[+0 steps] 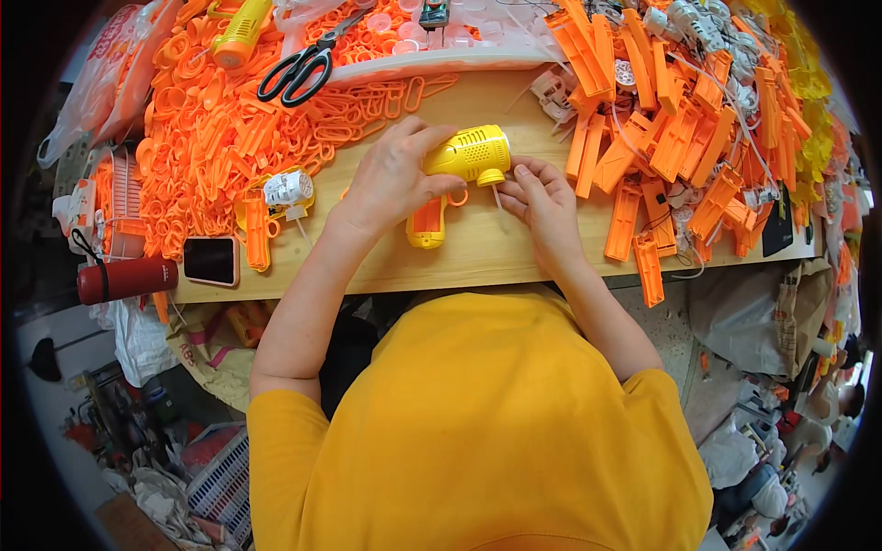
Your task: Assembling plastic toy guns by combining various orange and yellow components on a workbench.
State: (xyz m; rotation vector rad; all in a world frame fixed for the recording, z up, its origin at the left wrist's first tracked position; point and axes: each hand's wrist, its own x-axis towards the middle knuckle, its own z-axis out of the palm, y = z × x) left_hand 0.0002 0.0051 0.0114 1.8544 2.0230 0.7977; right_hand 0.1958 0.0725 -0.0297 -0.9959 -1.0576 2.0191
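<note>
Gripping the yellow toy body [473, 152], upper centre of the frame, with the left hand [395, 174]; with the right hand [544, 204] curled by its yellow knob [493, 176] — cannot tell if pinching. Might twist under sideways pressure — gripped only at one end.

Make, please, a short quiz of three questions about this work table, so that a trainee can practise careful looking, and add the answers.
1. Multiple choice: which end of the yellow plastic part does the left hand hold, as seen in the picture?
A. The left end
B. The right end
C. Neither end

2. True or false: the scissors lie farther from the person than the phone does.

3. Fill in one word: in the picture, the phone lies to the ____ of the red bottle.

Key: 1. A. 2. True. 3. Right.
</note>
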